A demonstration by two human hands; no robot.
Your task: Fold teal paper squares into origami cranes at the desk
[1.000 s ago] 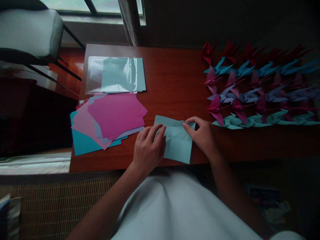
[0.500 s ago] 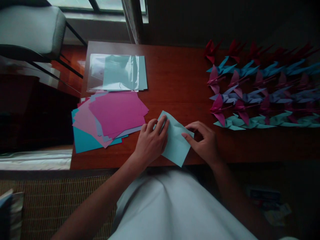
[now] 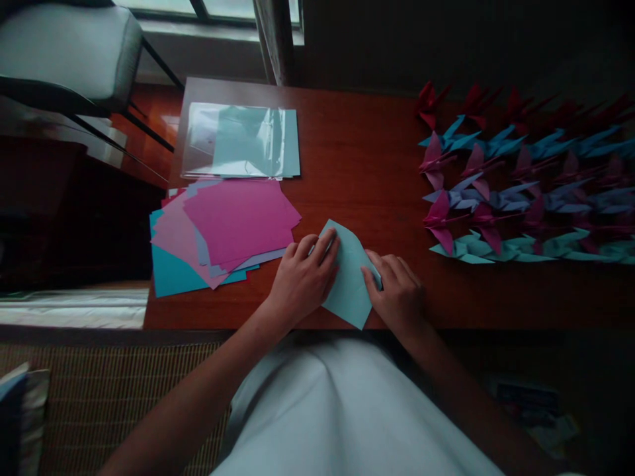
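Note:
A pale mint sheet of origami paper (image 3: 348,281) lies at the table's front edge, one corner towards me and its right side lifted and curving. My left hand (image 3: 307,271) rests on the sheet's left part with its fingers stretched out, pressing it down. At the right corner, my right hand (image 3: 394,287) pinches the paper between thumb and fingers. That corner is partly hidden by the fingers. Left of my left hand is a fanned pile of coloured paper (image 3: 238,221) in magenta, pink, lilac and blue.
A clear plastic sleeve with mint sheets (image 3: 248,142) lies behind the pile. Several rows of folded paper cranes (image 3: 501,195) in red, blue, pink, lilac, magenta and mint stand on the right of the wooden table (image 3: 357,152). A pale chair (image 3: 74,49) stands at the back left.
My right hand has moved slightly left and in, bringing the sheet's right corner with it, so the paper now curves. My left hand stays on the sheet. The view has shifted a little.

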